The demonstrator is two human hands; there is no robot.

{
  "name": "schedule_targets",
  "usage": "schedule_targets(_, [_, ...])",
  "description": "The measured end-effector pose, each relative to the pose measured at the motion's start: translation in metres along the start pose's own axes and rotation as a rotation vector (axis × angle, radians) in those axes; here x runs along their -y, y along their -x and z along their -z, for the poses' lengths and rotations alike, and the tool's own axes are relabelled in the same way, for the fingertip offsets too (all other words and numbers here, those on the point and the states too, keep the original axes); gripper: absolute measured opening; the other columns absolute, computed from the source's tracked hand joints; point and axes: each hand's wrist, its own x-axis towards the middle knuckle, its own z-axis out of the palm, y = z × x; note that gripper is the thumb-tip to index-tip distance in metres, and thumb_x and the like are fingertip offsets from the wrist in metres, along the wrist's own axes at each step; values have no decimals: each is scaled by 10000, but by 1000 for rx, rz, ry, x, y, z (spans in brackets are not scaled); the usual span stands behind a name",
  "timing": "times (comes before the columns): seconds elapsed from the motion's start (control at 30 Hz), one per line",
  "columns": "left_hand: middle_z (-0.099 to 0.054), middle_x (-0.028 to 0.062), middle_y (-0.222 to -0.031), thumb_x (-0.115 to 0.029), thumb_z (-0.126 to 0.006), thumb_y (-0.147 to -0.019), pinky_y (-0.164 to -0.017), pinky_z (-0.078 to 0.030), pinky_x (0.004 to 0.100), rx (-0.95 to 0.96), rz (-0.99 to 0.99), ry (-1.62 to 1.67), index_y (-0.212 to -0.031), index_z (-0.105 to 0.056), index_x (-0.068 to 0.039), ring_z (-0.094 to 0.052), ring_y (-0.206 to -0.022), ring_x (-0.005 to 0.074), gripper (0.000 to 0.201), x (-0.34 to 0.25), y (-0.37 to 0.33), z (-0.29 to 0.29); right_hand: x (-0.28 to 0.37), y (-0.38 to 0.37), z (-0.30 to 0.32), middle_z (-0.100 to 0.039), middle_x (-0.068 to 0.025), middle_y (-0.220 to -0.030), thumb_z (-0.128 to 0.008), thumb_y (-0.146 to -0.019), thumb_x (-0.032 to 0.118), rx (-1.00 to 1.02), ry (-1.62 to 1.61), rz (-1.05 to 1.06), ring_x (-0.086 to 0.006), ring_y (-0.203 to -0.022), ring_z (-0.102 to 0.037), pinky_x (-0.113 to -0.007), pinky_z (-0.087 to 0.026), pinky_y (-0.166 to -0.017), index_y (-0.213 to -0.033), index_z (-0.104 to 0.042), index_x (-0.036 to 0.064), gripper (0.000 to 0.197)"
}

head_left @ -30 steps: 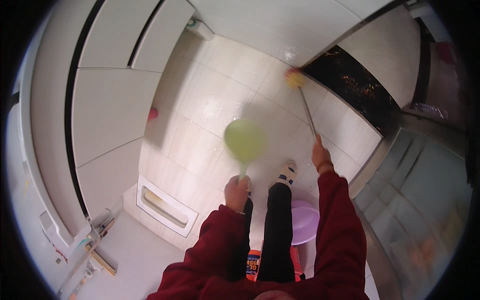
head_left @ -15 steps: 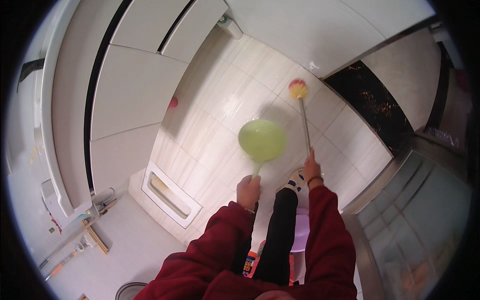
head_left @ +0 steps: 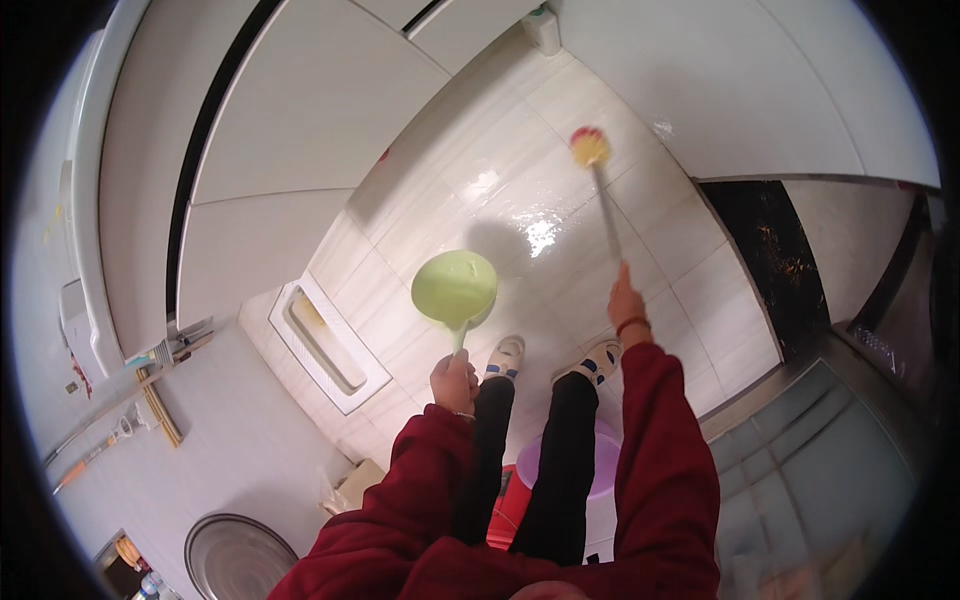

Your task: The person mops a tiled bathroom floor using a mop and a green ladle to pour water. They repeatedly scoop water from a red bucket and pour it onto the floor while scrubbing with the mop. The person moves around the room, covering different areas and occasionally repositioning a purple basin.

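My left hand [head_left: 455, 382] is closed round the short handle of a light green water ladle [head_left: 453, 284], held out over the floor. In my right hand [head_left: 627, 303] is the long thin handle of a brush [head_left: 591, 150] with a round red and yellow bristle head. The brush head is near the white wall at the far side, slightly blurred; I cannot tell whether it touches the tiles. Wet, shiny patches lie on the pale tiled floor [head_left: 545, 232] between the ladle and the brush.
A squat toilet pan [head_left: 325, 345] is set in the floor at left, below white cabinets [head_left: 270, 120]. A purple basin [head_left: 603, 462] and a red container [head_left: 510, 508] stand by my legs. A white bottle [head_left: 541, 30] is in the far corner. A dark doorway threshold [head_left: 765, 255] lies at right.
The ladle has shifted left, and the brush head sits slightly farther away. My view has turned, and both my shoes now show. The glossy wet patch on the tiles appears larger.
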Motion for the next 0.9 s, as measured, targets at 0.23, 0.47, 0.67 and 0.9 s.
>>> schedule_targets(0.23, [-445, 31, -618, -165, -545, -809, -320, -261, 211, -89, -3, 64, -792, -477, -28, -378, -408, 87, 153, -3, 14, 32, 20, 84, -65, -577, -301, -844, -371, -890, 243, 480, 247, 315, -430, -806, -566, -520, -433, -703, -1372, -183, 218, 518])
schedule_targets(0.47, [-440, 29, -619, -180, -558, -806, -332, -261, 221, -110, 38, 161, -832, -486, -26, -374, -415, 90, 172, -6, 35, 42, 43, 48, 13, -579, -291, -826, -382, -879, 188, 177, 40, -5, -444, -809, -559, -501, -444, -717, -1368, -194, 200, 524])
schedule_targets(0.67, [-421, 19, -582, -211, -549, -815, -338, -258, 227, -165, 35, 242, -768, -477, -38, -365, -410, 97, 193, -6, 65, 47, 34, 103, -25, -581, -288, -892, -395, -867, 192, 428, 348, 207, -444, -858, -551, -487, -433, -776, -1350, -251, 192, 503])
schedule_targets(0.9, [-432, 28, -615, -184, -558, -799, -335, -266, 230, -134, 97, 402, -845, -472, -38, -378, -425, 98, 176, -13, 92, 58, 66, 87, 81, -584, -247, -942, -364, -891, 198, 297, 297, 141, -408, -841, -566, -447, -448, -759, -1341, -279, 178, 458])
